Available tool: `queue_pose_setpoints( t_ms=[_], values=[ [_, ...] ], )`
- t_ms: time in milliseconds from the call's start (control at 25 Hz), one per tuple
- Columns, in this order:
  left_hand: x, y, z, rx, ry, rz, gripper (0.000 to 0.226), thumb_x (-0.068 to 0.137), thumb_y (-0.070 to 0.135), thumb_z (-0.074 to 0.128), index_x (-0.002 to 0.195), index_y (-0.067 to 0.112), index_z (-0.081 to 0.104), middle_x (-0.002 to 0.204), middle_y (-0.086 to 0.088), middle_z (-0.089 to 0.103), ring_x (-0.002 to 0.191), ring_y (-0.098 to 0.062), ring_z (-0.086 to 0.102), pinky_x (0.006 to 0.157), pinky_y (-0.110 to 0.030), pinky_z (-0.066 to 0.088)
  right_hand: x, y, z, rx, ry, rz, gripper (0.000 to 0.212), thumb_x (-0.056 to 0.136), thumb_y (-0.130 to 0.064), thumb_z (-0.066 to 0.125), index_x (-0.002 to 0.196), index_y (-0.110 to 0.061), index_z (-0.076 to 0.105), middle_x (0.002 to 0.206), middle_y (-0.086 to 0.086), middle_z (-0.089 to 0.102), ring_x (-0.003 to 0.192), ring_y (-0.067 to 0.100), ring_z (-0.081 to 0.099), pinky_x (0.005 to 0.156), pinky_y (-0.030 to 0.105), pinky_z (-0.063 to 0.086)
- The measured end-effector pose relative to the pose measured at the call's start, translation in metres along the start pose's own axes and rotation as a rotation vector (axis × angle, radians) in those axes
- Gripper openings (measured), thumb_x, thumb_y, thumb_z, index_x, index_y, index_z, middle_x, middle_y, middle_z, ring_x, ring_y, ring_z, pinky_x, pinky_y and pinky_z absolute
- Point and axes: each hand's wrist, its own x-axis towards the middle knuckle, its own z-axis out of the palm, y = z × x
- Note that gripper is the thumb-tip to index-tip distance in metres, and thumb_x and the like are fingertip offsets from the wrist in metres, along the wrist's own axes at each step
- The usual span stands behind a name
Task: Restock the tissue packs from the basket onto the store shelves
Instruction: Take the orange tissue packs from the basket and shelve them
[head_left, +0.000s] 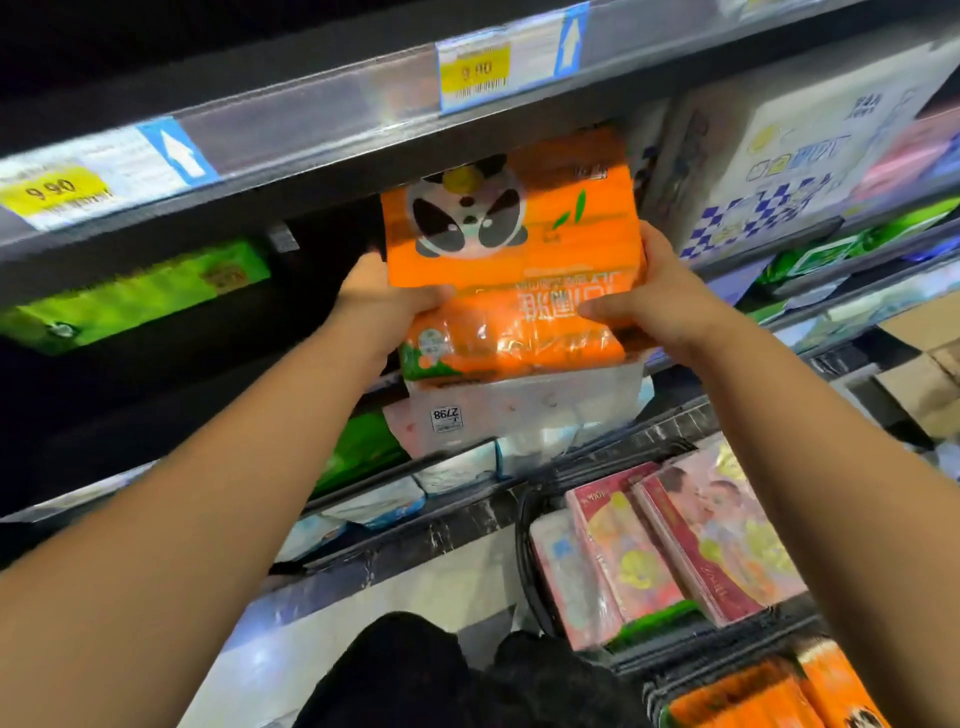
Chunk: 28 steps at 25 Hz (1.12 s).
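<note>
Both hands are on the orange pack (511, 249), the one with the panda on it, held up at the mouth of the shelf (311, 171) just under the price strip. Left hand (384, 306) has its grip closed on the pack's left lower edge, right hand (654, 296) closed on the right edge, thumbs across the front. Two hands makes sense to me: the wrap is soft and crinkly, so pinching both sides keeps it flat and square for sliding in.

The print is upside down from here, and the far end looks like it's already in the gap between the green pack (135, 296) on the left and the white checkered pack (795, 156) on the right.

Basket (524, 561) sits low right on the floor with pink packs (675, 540) standing on edge in it, so I'd say there's plenty left to shelve.
</note>
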Motion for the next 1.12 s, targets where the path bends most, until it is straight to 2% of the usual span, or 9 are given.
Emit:
queue_pose_setpoints(
  t_ms=[120,200,320,400,480,640,840,1000,1120],
  values=[
    [0.019,0.001,0.004,-0.101,-0.067,-0.031,0.032,0.074,0.008,0.079,0.095,0.022,0.060,0.095,0.001,0.070,0.084,-0.014,0.068,0.078,-0.031,0.055,0.026,0.000,0.003,-0.002,0.070,0.033,0.078,0.071,-0.008,0.083,0.131,-0.027,0.037,0.117,-0.008,0.057,0.103,0.013,0.058,0.092,0.043,0.049],
    [0.027,-0.001,0.005,-0.120,-0.152,-0.031,0.030,0.076,0.001,0.074,0.091,0.022,0.059,0.093,0.002,0.069,0.085,-0.014,0.067,0.084,-0.034,0.054,0.035,0.000,0.004,0.002,0.075,0.024,0.071,0.074,-0.007,0.081,0.126,-0.028,0.039,0.107,-0.013,0.056,0.095,0.007,0.056,0.087,0.038,0.048],
    [0.037,-0.005,0.003,-0.110,-0.255,-0.032,0.045,0.075,-0.003,0.071,0.108,0.023,0.057,0.102,0.001,0.069,0.097,-0.017,0.066,0.093,-0.038,0.050,0.048,0.000,0.006,-0.021,0.054,0.029,0.085,0.075,-0.013,0.081,0.141,-0.028,0.028,0.123,-0.008,0.053,0.110,0.016,0.054,0.091,0.040,0.048],
    [0.045,-0.007,0.008,-0.115,-0.233,-0.042,0.056,0.072,-0.001,0.073,0.116,0.027,0.052,0.106,0.003,0.067,0.102,-0.019,0.064,0.092,-0.039,0.050,0.057,0.006,0.007,-0.039,0.041,0.020,0.092,0.074,-0.016,0.083,0.144,-0.030,0.024,0.134,-0.003,0.050,0.120,0.021,0.052,0.101,0.047,0.046],
    [0.052,-0.006,0.016,-0.095,-0.205,-0.062,0.046,0.071,0.004,0.075,0.105,0.028,0.055,0.102,0.004,0.067,0.101,-0.020,0.064,0.095,-0.043,0.049,0.069,0.010,0.008,-0.061,0.060,0.001,0.095,0.073,-0.015,0.083,0.145,-0.028,0.023,0.136,-0.001,0.050,0.123,0.022,0.051,0.105,0.050,0.043],
    [0.072,-0.012,0.029,-0.098,-0.139,-0.087,0.030,0.074,0.010,0.077,0.093,0.024,0.059,0.096,0.002,0.068,0.094,-0.022,0.066,0.100,-0.045,0.047,0.090,0.012,0.005,-0.064,0.122,-0.074,0.087,0.075,-0.010,0.080,0.143,-0.022,0.027,0.129,-0.004,0.051,0.117,0.015,0.052,0.102,0.040,0.045],
    [0.094,-0.025,0.056,-0.040,0.006,0.006,0.034,0.074,0.015,0.079,0.087,0.029,0.052,0.105,0.004,0.063,0.106,-0.026,0.061,0.100,-0.046,0.046,0.121,0.034,-0.003,-0.093,0.143,-0.176,0.080,0.078,-0.012,0.079,0.136,-0.015,0.023,0.124,0.001,0.051,0.113,0.020,0.054,0.100,0.047,0.048],
    [0.098,-0.037,0.072,0.020,0.067,-0.027,0.041,0.077,0.028,0.078,0.111,0.024,0.056,0.113,0.002,0.061,0.108,-0.024,0.060,0.096,-0.045,0.049,0.141,0.066,-0.006,-0.093,0.125,-0.249,0.076,0.075,-0.027,0.079,0.132,-0.021,0.029,0.127,0.000,0.052,0.114,0.021,0.054,0.098,0.048,0.049],
    [0.108,-0.045,0.080,0.040,0.124,-0.004,0.061,0.076,0.037,0.076,0.129,0.020,0.051,0.126,0.000,0.060,0.114,-0.024,0.059,0.097,-0.047,0.049,0.160,0.074,-0.009,-0.144,0.148,-0.309,0.062,0.071,-0.036,0.079,0.112,-0.024,0.034,0.115,-0.002,0.055,0.104,0.017,0.055,0.089,0.032,0.051]
  ],
)
